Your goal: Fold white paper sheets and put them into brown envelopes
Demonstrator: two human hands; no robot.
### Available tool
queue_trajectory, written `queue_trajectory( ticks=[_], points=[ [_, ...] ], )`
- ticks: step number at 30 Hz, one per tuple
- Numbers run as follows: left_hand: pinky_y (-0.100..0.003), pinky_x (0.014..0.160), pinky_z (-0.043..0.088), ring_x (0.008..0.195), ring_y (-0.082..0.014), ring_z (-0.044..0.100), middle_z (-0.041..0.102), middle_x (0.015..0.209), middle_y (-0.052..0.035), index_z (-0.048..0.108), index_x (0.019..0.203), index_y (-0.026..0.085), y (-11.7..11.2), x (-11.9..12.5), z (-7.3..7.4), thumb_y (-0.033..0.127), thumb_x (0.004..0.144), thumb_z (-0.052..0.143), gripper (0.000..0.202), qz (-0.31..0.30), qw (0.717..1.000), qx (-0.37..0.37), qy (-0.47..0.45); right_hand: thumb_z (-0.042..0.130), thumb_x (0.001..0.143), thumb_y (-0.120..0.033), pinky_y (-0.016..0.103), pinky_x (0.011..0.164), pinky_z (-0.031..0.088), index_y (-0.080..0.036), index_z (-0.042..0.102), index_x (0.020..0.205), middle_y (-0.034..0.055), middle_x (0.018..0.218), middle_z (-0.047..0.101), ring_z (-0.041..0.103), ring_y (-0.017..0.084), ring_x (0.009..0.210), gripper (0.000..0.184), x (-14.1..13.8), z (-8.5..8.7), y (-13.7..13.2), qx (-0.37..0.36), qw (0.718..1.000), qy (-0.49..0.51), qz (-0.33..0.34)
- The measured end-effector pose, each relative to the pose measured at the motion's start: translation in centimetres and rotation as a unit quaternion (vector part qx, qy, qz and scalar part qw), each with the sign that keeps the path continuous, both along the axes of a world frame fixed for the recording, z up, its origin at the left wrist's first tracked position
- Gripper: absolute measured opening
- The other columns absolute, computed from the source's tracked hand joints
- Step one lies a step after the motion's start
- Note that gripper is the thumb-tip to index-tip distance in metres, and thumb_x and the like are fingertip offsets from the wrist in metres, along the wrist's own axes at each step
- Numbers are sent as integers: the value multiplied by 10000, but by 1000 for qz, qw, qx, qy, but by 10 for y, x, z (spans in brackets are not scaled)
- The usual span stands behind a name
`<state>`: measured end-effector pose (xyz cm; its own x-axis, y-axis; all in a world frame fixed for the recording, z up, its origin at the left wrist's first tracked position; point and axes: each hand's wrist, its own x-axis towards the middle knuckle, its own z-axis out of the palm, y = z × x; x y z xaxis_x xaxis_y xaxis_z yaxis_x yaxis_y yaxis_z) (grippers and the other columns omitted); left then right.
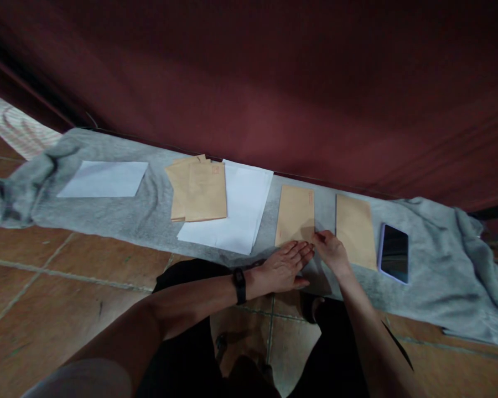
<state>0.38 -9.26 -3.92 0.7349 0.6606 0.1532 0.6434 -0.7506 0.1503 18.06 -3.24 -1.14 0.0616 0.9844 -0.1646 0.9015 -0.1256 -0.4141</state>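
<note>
A brown envelope (295, 213) lies lengthwise on the grey cloth (149, 221) in front of me. My left hand (283, 269), with a black band on the wrist, lies flat with fingers stretched out at the envelope's near end, over a pale sheet (317, 279) that shows beneath both hands. My right hand (332, 251) is closed in a pinch at the envelope's near right corner. A second brown envelope (354, 229) lies just right of my right hand.
A phone (393, 252) lies face up at the right. A stack of brown envelopes (199, 190) rests on white sheets (236, 213) to the left, and a white envelope (103, 178) lies farther left. A dark red curtain hangs behind. The floor is tiled.
</note>
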Motion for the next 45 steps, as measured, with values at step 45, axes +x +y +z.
queue_trajectory(
  ticks=[45],
  points=[
    [-425,1203,336,1474,-245,378,375,1613,-114,473,1458,166,29,-18,16,460,1036,425,516,23,999,2,-39,347,987,-155,322,734,519,-113,655,1116,182,971,707,714,263,895,337,94,17,-16,95,948,-268,-139]
  ],
)
